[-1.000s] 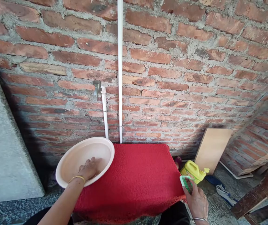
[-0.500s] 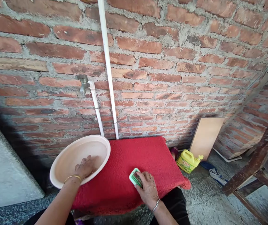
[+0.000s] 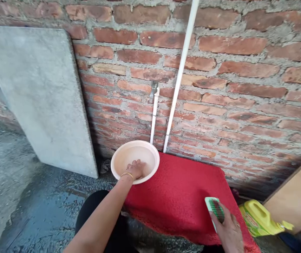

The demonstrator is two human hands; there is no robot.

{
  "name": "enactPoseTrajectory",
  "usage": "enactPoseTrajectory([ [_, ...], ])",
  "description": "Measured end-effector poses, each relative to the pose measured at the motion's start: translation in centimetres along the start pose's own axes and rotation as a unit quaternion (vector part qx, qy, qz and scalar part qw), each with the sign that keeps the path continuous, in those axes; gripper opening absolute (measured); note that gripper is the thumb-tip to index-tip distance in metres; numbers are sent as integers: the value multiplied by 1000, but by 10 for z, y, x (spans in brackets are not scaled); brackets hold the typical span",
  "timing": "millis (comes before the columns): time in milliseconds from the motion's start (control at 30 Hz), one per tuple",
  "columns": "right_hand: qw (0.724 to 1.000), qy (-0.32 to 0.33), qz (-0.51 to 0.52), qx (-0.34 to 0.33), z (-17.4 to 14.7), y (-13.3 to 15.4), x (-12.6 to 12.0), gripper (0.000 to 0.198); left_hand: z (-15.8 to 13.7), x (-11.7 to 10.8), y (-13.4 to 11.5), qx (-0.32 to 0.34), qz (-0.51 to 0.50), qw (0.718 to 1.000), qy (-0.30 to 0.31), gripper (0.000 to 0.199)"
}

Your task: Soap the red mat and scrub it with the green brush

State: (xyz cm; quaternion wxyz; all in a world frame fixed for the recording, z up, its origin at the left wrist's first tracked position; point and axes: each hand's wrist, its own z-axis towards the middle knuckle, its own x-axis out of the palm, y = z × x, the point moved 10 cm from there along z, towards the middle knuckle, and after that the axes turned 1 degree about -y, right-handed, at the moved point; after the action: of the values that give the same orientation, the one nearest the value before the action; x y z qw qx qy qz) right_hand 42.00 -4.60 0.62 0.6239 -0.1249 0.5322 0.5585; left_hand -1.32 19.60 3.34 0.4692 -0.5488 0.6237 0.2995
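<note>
Green-and-white scrub brush (image 3: 215, 208) sits bristles-up in the right hand (image 3: 228, 230), fingers wrapped around its body, at the near right part of the red mat (image 3: 178, 196), which lies spread out against the brick wall (image 3: 245, 88). Left hand (image 3: 136, 169) rests inside the pale basin (image 3: 121, 158) at the mat's far left corner, fingers loosely curled on the basin floor and gripping nothing visible; the basin sits below a tap (image 3: 154, 88) on a white pipe (image 3: 153, 117). Grey slab (image 3: 39, 95) leans on the wall to the left over wet floor (image 3: 42, 211); yellow jug (image 3: 258, 219) and a wooden board (image 3: 295, 200) lie to the right of the mat.
</note>
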Motion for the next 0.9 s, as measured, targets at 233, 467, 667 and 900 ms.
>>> enactPoseTrajectory([
  [233, 952, 213, 125, -180, -63, 235, 83, 44, 1, 1, 2, 5, 2, 1000, -4, 62],
  [467, 942, 266, 62, -193, -78, 267, 95, 52, 5, 4, 5, 16, -2, 1000, -21, 63],
  [667, 978, 156, 45, -127, -35, 145, 61, 45, 10, 11, 9, 7, 10, 1000, -10, 66],
  [900, 999, -19, -41, 23, 2, -43, -23, 62, 11, 12, 8, 14, 6, 1000, -12, 65],
])
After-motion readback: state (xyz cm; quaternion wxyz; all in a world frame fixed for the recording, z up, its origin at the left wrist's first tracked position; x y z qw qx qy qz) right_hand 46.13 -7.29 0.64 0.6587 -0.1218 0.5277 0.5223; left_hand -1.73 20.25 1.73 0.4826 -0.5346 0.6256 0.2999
